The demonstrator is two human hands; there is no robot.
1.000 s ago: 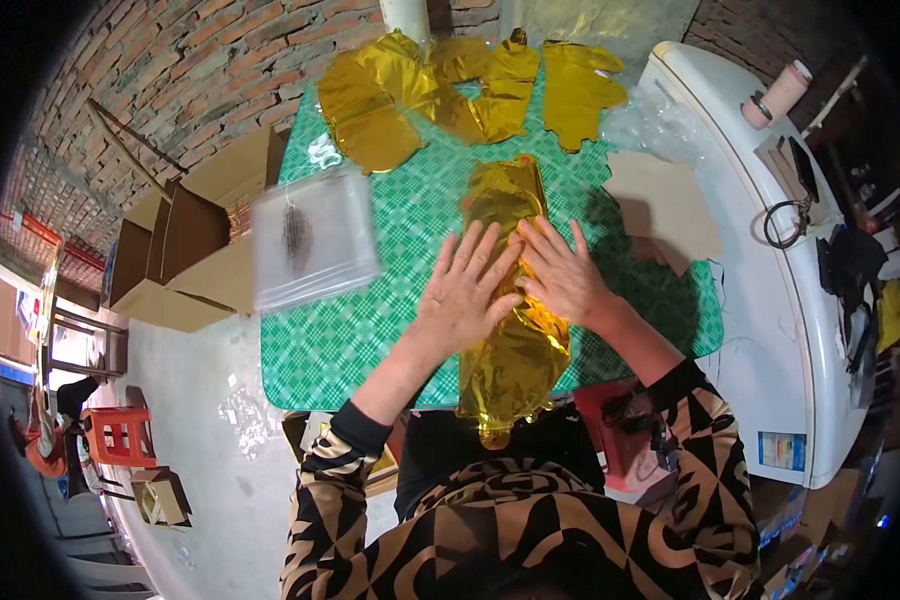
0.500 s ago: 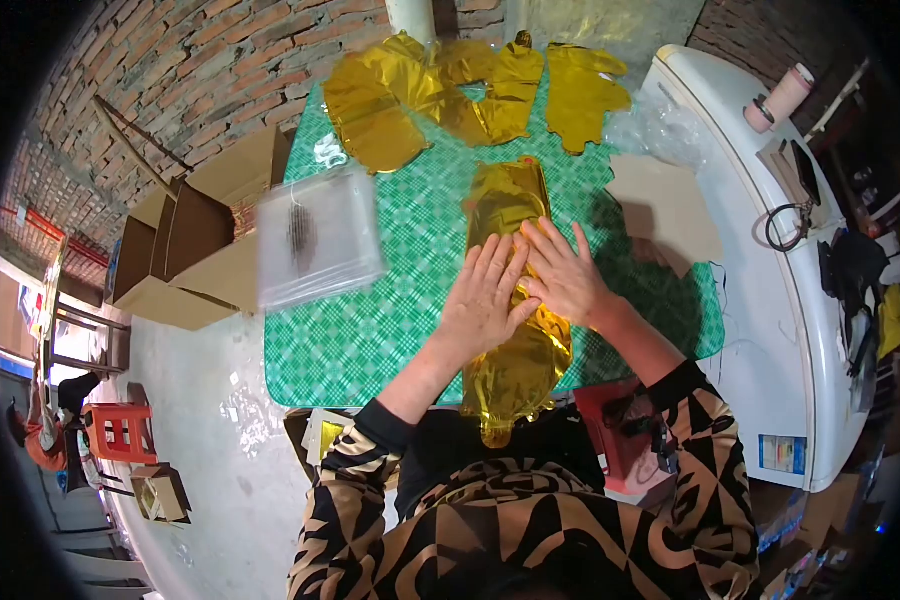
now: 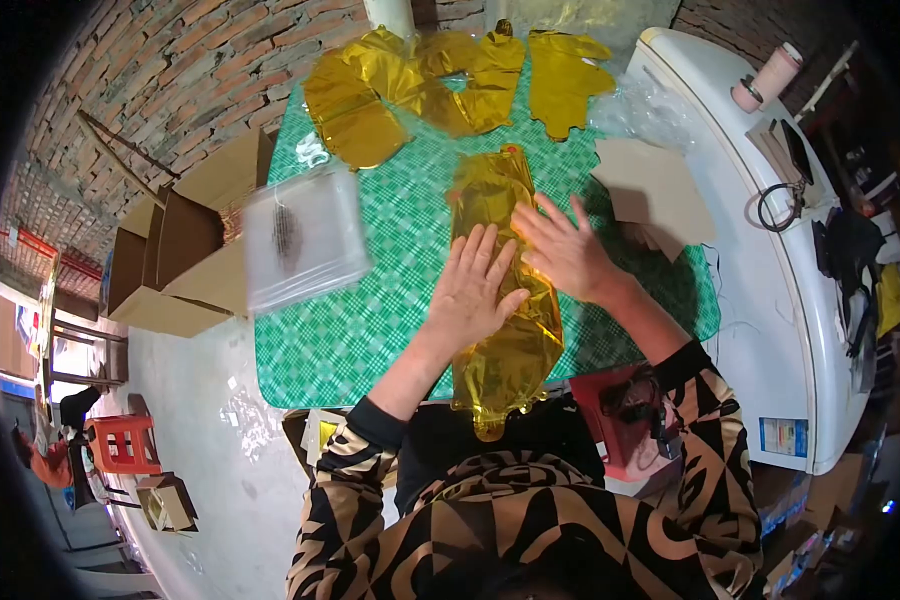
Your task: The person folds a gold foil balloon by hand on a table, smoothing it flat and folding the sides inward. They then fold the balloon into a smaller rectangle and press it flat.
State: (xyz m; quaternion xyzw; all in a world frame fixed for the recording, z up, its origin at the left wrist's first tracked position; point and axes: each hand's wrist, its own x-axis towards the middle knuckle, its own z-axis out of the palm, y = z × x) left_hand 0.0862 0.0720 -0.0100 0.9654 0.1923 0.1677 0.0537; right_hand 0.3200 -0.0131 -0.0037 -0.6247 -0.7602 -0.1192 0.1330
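Note:
A gold foil balloon (image 3: 505,350), flat and long, lies on the green checked tablecloth (image 3: 320,345) in front of me. Its near end hangs past the table's edge toward my lap. My left hand (image 3: 473,290) rests flat on the foil's left side with fingers outstretched. On the right side, my right hand (image 3: 568,250) also lies on the foil, its fingers spread and pointing up and left. Neither hand grips anything. Part of the foil is hidden under both hands. More flat gold foil balloons (image 3: 355,115) lie along the table's far side.
Left on the table sits a stack of clear plastic bags (image 3: 315,240), with a white string bundle (image 3: 311,150) behind it. Brown cardboard (image 3: 650,190) lies at the right, beside a white freezer (image 3: 760,330). An opened carton (image 3: 185,255) stands left of the table.
My hands have drawn apart slightly on the foil, the right one shifting rightward. The whole view has shifted a little; the balloon stays on the table.

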